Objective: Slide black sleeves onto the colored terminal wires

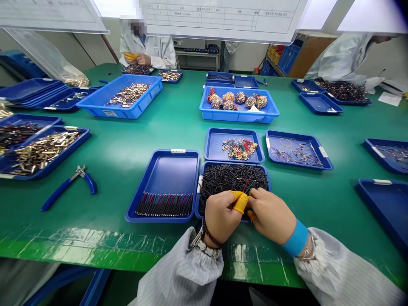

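Observation:
My left hand (pixel 225 212), with yellow finger covers, is closed over the front of a blue tray filled with black tubes (pixel 232 176). Thin red and green wires (pixel 247 186) rise from between its fingertips. Close against it, my right hand (pixel 270 212) has its fingers pinched together; what they hold is hidden. A blue band circles the right wrist. To the left lies a blue tray (pixel 174 170) with a row of black-sleeved wire pieces (pixel 164 205) along its front. Behind the tubes, another tray (pixel 216 142) holds a fan of colored wires with gold ends (pixel 240 148).
Blue-handled cutters (pixel 72 185) lie at left, near trays of metal parts (pixel 44 153). A tray of loose wires (pixel 298 151) is at right. Farther back stand bins of gold parts (pixel 127 95) and wire bundles (pixel 240 102). Two people in white coats work across the table.

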Demonstrator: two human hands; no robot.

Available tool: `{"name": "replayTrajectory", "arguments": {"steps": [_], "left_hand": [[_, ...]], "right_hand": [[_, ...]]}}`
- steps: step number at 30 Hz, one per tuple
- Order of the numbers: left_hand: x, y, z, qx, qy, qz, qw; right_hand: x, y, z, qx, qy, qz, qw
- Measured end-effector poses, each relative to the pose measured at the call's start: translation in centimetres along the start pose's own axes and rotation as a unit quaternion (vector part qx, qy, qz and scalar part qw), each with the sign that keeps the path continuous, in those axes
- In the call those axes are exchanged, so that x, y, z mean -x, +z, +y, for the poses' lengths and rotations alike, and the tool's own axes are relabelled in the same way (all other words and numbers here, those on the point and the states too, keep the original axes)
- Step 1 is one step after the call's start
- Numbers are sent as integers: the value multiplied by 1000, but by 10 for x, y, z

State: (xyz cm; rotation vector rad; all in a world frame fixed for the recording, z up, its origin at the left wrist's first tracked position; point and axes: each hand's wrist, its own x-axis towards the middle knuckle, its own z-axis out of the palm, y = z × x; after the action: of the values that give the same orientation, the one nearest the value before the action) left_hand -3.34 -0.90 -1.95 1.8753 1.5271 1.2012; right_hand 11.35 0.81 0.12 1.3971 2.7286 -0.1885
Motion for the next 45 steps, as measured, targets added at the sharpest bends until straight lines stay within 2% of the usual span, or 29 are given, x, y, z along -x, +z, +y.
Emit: {"name": "replayTrajectory", "arguments": {"steps": [6,9,11,12,13,14,16,18,19,21,23,32,41,45], "left_hand": [[0,0,1,2,-8,8,1000],[-1,-2,2,4,-16,8,1000],[-1,-3,3,11,-24,6,1000],[-1,-3,3,14,-28,6,1000],[-1,-4,3,15,-31,5,999],[-1,-4,4,16,-34,5,999],[-1,-4,3,13,-38,1,999],[-1,-3,3,11,-42,-1,999],[-1,-3,3,11,-43,-1,999],[-1,-3,3,10,-46,0,999],[-1,-3,2,12,-49,0,999],[-1,-4,4,28,-52,5,998],[-1,-5,5,28,-52,1,998],[-1,-4,3,9,-54,-8,998]], "right_hand": [[3,-3,9,-36,3,15,999],[-1,-9,22,-151,3,55,987],[-7,-11,30,-272,28,99,957],[-11,-11,33,-348,49,125,928],[-15,-9,34,-431,74,151,886],[-19,-7,35,-517,98,174,832],[-25,-1,33,-667,130,209,703],[-29,6,30,-759,138,223,596],[-29,9,28,-785,139,225,560],[-29,12,25,-813,143,223,519],[-28,14,25,-819,150,229,503],[-28,12,28,-828,156,241,482],[-27,10,24,-822,146,207,510],[-27,10,22,-833,135,199,498]]}}
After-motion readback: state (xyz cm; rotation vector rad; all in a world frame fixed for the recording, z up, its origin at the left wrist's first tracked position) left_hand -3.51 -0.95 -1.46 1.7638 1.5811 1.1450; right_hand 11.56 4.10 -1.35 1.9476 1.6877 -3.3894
